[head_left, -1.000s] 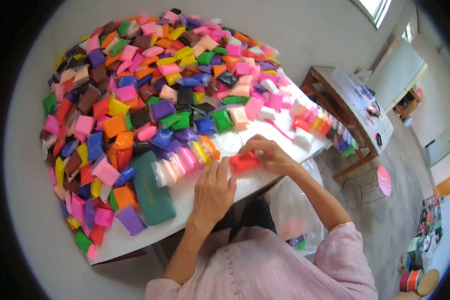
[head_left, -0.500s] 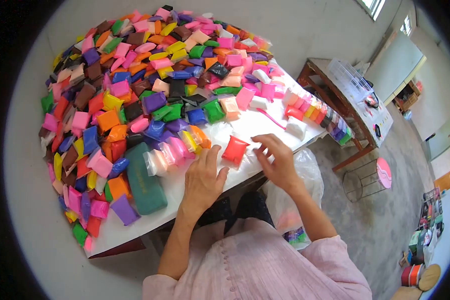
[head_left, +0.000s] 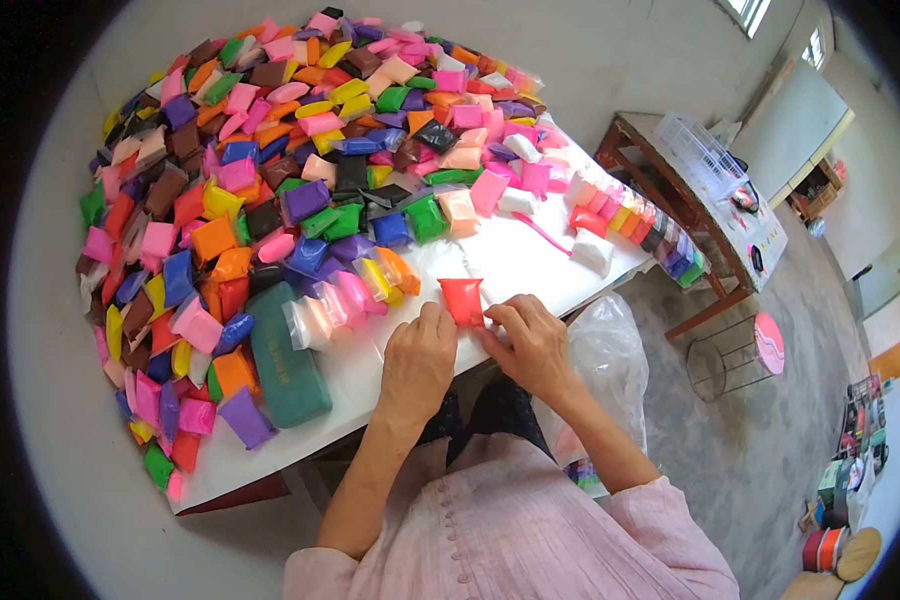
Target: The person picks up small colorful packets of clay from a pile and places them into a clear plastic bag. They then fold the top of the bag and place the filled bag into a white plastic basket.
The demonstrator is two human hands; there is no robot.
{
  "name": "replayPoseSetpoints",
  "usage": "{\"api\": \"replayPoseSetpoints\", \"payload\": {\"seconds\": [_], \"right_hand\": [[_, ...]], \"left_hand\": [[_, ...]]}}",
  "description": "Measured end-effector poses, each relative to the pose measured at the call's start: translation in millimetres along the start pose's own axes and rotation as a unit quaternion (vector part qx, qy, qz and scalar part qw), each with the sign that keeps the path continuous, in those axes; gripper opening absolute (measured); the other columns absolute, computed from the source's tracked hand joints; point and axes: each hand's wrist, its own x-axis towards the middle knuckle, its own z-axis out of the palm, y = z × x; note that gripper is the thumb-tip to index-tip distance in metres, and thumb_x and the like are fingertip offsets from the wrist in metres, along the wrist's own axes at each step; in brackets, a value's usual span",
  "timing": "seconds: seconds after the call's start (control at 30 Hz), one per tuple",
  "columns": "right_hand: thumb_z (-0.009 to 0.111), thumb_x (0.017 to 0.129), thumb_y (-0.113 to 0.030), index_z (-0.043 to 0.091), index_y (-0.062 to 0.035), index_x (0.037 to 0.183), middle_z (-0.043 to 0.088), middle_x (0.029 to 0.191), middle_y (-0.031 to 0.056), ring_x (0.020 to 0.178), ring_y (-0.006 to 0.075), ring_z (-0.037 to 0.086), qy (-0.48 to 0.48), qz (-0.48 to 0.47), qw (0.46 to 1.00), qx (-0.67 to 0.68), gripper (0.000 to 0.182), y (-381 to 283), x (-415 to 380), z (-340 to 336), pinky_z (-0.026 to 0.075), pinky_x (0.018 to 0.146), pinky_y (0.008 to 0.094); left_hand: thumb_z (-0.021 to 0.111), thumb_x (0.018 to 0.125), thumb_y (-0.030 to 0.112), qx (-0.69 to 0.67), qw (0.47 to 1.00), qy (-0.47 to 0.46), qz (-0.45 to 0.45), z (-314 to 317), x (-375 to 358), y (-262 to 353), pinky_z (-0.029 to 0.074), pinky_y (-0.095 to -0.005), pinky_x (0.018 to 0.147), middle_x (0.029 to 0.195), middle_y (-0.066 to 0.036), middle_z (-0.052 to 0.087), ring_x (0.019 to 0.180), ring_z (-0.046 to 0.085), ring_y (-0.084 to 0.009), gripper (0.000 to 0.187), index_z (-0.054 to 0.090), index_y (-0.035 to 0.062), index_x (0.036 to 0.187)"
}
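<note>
A soft red packet in clear film is held at the front edge of the white table. My left hand is closed at its lower left corner, fingers curled. At the lower right corner, my right hand pinches it between thumb and fingers. Left of my hands stands a short row of peach, pink, yellow and orange packets. Beside that row lies a dark green case. A white packet and a thin pink stick lie farther right.
A large heap of coloured packets covers the table's back and left. Another packet row lines the right end. A clear plastic bag hangs at the front edge. A wooden desk and a round stool stand right.
Both hands have come together on the red packet, the left closing and the right moving in and nearer to me. The packet's near edge is now gripped, where before it lay untouched.
</note>
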Motion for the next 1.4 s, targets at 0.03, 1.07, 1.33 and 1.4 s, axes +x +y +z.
{"api": "replayPoseSetpoints", "payload": {"seconds": [0.03,1.07,1.33,1.4], "right_hand": [[0.074,0.076,-0.011,0.059,-0.0055,0.088,0.055,0.083,0.0074,0.074,0.0251,0.058,0.006,-0.013,0.999,-0.033,0.02,0,0,-1,0.049,0.064,0.036],[0.068,0.078,-0.011,0.056,-0.0063,0.082,0.054,0.079,0.0083,0.073,0.0259,0.059,-0.06,-0.062,0.996,-0.007,0.013,1,6,-7,0.047,0.06,0.038],[0.066,0.077,-0.014,0.051,-0.0068,0.08,0.05,0.078,0.0085,0.073,0.026,0.057,-0.105,-0.053,0.993,0.018,0.017,1,11,-8,0.047,0.061,0.0385],[0.067,0.077,-0.014,0.055,-0.0061,0.089,0.055,0.087,0.0094,0.08,0.0266,0.059,-0.127,-0.057,0.99,0.014,0.018,2,11,-12,0.048,0.067,0.0395]], "left_hand": [[0.061,0.083,0.008,0.014,1.0,-0.001,0.01,0,0,0,0.047,-0.0394,0.063,0.083,-0.012,0.051,0.07,0.058,-0.0279,0.009,0.053,0.0033,0.084],[0.061,0.079,0.005,-0.064,0.998,0.007,0.01,-6,-6,1,0.049,-0.0406,0.067,0.088,-0.016,0.052,0.073,0.058,-0.0321,0.011,0.051,0.0015,0.083],[0.06,0.081,0.002,-0.141,0.989,0.019,-0.042,-11,-4,2,0.049,-0.0436,0.068,0.089,-0.017,0.052,0.074,0.057,-0.0353,0.011,0.052,0.0009,0.089],[0.059,0.081,0.001,-0.124,0.992,0.014,-0.018,-8,-7,-2,0.049,-0.0437,0.067,0.089,-0.017,0.051,0.074,0.057,-0.0353,0.011,0.052,0.0006,0.09]]}}
